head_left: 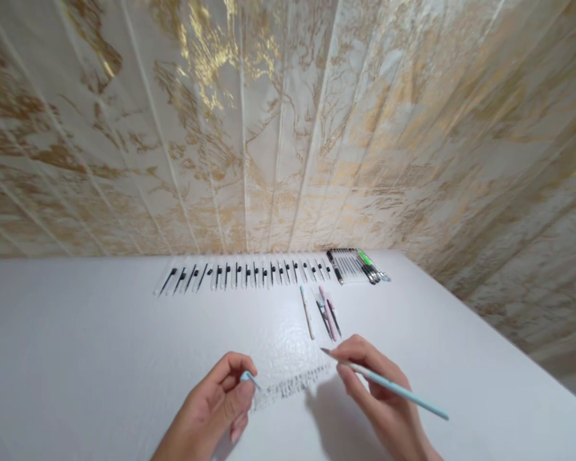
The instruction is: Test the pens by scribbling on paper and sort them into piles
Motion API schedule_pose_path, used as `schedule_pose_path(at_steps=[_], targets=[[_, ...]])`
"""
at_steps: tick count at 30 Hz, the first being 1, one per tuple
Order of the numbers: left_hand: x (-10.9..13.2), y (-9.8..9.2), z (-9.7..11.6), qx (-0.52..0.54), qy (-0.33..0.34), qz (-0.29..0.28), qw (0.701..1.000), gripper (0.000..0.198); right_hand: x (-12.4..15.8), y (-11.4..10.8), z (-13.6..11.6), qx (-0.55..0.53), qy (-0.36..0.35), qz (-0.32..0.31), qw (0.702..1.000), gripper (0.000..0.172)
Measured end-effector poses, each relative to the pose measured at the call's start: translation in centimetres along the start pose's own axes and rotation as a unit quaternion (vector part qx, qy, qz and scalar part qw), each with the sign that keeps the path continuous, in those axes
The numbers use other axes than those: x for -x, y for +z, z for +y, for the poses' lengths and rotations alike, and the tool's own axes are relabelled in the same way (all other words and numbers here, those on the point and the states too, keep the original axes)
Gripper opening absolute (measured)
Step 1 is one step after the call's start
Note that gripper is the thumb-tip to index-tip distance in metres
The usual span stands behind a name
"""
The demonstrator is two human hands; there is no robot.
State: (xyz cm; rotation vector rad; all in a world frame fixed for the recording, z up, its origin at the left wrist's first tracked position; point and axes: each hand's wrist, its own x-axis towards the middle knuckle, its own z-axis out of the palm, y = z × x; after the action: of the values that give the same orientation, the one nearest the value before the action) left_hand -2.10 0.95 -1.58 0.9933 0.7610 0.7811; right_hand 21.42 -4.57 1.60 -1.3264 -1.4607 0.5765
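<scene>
- A white, glossy surface (100, 358) spreads under everything, its right edge slanting away past 3 o'clock; clock hours are read from between the hands.
- At 12 o'clock, behind the far edge, rises a pale covering (259, 153) with shiny gold patterns and upright ridges; more of it stands along the right side.
- The left hand (221, 400), near 9 o'clock, has its grip pinched on a small light-blue cap (246, 377).
- The right hand (379, 384), at 3 o'clock, has its grip closed around a light-blue pen (408, 394), dark tip toward 10 o'clock, above the surface.
- Between the hands lies a see-through strip (295, 384) with dark print.
- Between 12 and 1, a white pen (308, 317) lies beside a pink pen (328, 314) and dark pens.
- A row of clear sleeves (256, 275) runs from 10 to just past 12, ending near a pen packet (349, 266) at 1.
</scene>
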Motion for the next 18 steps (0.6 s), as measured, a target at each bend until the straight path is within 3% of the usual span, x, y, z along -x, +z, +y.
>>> schedule_pose_path(at_steps=[4,10,14,18], targets=[[-0.4,0.1,0.2,0.064,0.01,0.017,0.998,0.042,0.2,1.7,-2.2,-0.018,-0.031,-0.066,0.997,0.011],[-0.6,0.1,-0.2,0.055,0.034,0.006,0.998,0.041,-0.8,3.1,-3.5,0.001,-0.038,-0.131,0.991,0.006],[-0.2,0.4,0.1,0.042,0.043,-0.007,0.998,0.042,-1.6,3.8,-3.8,0.002,-0.035,-0.155,0.987,0.006],[0.0,0.4,0.0,0.024,0.033,-0.03,0.999,0.042,-1.8,5.0,-3.4,-0.078,0.013,-0.152,0.985,0.01]])
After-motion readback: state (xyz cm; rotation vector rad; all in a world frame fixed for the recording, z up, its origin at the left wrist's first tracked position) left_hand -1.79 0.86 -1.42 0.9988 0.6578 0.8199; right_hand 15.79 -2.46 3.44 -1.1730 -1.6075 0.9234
